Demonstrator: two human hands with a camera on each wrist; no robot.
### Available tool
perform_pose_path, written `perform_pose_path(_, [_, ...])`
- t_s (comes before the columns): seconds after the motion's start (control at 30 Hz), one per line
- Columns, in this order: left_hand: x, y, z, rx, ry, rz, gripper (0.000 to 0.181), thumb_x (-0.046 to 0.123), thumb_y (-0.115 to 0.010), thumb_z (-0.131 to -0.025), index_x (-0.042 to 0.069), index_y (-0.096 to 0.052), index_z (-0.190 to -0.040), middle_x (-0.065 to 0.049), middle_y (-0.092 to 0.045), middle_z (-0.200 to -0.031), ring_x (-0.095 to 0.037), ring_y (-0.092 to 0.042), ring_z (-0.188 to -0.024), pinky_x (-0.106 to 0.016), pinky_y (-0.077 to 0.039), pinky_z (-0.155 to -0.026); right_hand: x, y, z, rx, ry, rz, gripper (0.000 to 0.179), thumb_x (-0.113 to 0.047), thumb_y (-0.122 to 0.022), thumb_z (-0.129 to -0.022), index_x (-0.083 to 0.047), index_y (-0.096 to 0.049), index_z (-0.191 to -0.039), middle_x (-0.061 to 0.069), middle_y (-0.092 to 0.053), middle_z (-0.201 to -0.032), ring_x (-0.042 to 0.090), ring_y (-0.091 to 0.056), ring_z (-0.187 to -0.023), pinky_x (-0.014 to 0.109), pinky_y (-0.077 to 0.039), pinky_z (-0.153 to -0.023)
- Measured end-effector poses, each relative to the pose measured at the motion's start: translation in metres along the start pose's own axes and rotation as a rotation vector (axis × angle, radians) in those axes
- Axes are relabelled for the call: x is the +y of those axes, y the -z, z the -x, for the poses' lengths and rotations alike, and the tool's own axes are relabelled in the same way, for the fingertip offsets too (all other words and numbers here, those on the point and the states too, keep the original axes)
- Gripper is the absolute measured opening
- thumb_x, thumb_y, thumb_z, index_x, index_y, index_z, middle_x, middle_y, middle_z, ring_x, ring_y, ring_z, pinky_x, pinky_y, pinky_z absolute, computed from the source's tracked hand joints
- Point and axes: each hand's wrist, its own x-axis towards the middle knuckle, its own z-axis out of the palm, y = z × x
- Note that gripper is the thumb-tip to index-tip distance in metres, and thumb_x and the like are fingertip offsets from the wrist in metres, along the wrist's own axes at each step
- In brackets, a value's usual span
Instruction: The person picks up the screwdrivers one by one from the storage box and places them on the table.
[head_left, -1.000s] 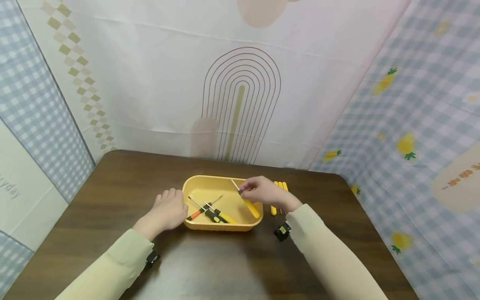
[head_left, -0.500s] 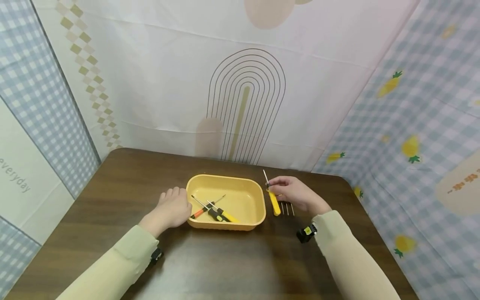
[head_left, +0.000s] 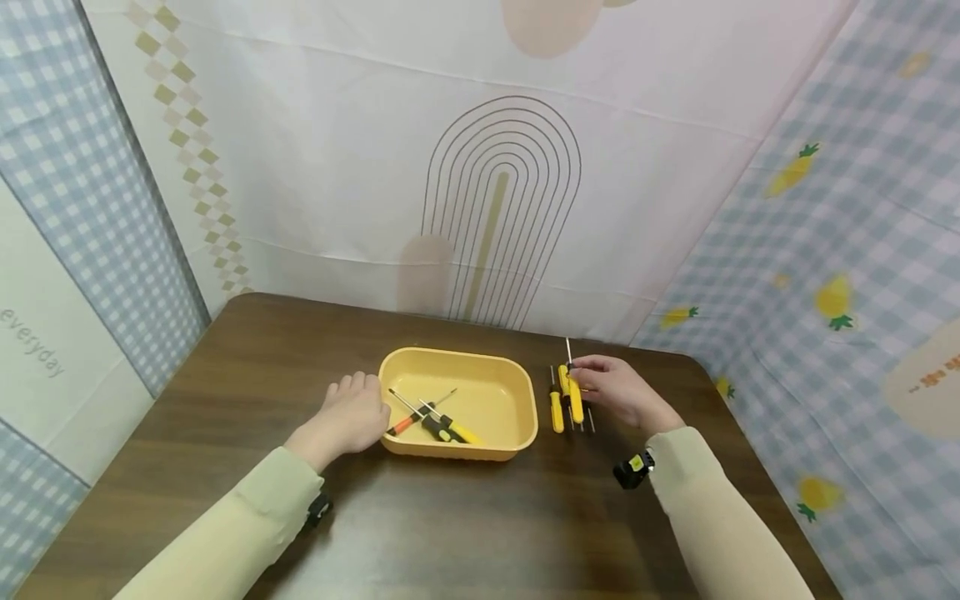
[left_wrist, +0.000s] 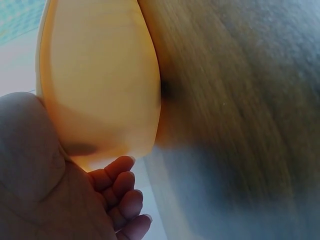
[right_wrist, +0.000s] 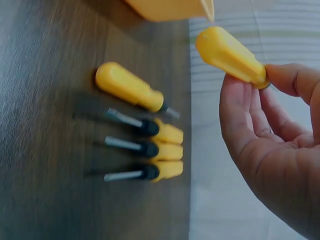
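Observation:
My right hand (head_left: 617,390) pinches a screwdriver (right_wrist: 232,57) near the neck of its yellow handle, its shaft pointing to the far wall. It is raised over the table's right part, above a row of yellow-handled screwdrivers. One lying screwdriver (right_wrist: 129,87) has its handle towards the person; three others (right_wrist: 125,143) lie side by side, turned the opposite way. The left hand (head_left: 348,417) grips the left end of a yellow tray (head_left: 517,408), fingers curled at its outer wall. Inside lie an orange-and-black screwdriver (head_left: 405,423), a black-and-yellow one (head_left: 435,429) and a yellow-handled one (head_left: 463,433).
The brown wooden table (head_left: 450,525) reaches a printed white cloth wall (head_left: 337,167) at the back. Blue checked cloth (head_left: 862,208) hangs along the right side. The tray's upright walls stand left of the row of screwdrivers.
My right hand has carried the yellow-handled screwdriver out from over the tray, rightwards to above the row of screwdrivers. The left hand stays at the tray's left end.

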Motion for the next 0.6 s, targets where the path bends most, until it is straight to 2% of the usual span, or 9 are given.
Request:
perform_pose_path(0.23, [-0.001, 0.003, 0.002, 0.003, 0.01, -0.005, 0.03, 0.024, -0.048, -0.092, -0.004, -0.049, -0.102, -0.013, -0.043, -0.092, -0.033, -0.042, -0.092, -0.049, -0.033, -0.08, 0.014, 0.013, -0.004, 0.081, -0.017, -0.053, 0.053, -0.021, -0.057, -0.098, 0.004, -0.038, -0.141, 0.023, -0.043, -0.139, 0.031, -0.049, -0.12, 0.041, -0.044, -0.096])
perform_pose_path(0.43, [0.0, 0.003, 0.001, 0.002, 0.013, 0.004, 0.032, 0.024, -0.047, -0.092, -0.005, -0.049, -0.106, -0.014, -0.043, -0.093, -0.034, -0.042, -0.094, -0.049, -0.033, -0.081, 0.03, 0.025, -0.005, 0.098, -0.062, -0.064, 0.055, -0.02, -0.052, -0.1, 0.005, -0.032, -0.145, 0.025, -0.037, -0.143, 0.034, -0.044, -0.127, 0.042, -0.042, -0.098])
perform_pose_path(0.6, [0.001, 0.001, 0.0, -0.005, 0.017, 0.01, 0.035, 0.024, -0.047, -0.092, -0.007, -0.049, -0.109, -0.013, -0.044, -0.094, -0.033, -0.042, -0.093, -0.048, -0.033, -0.081, 0.048, 0.035, -0.007, 0.128, -0.092, -0.049, 0.054, -0.019, -0.051, -0.1, 0.007, -0.033, -0.143, 0.025, -0.039, -0.14, 0.031, -0.049, -0.122, 0.043, -0.043, -0.097])
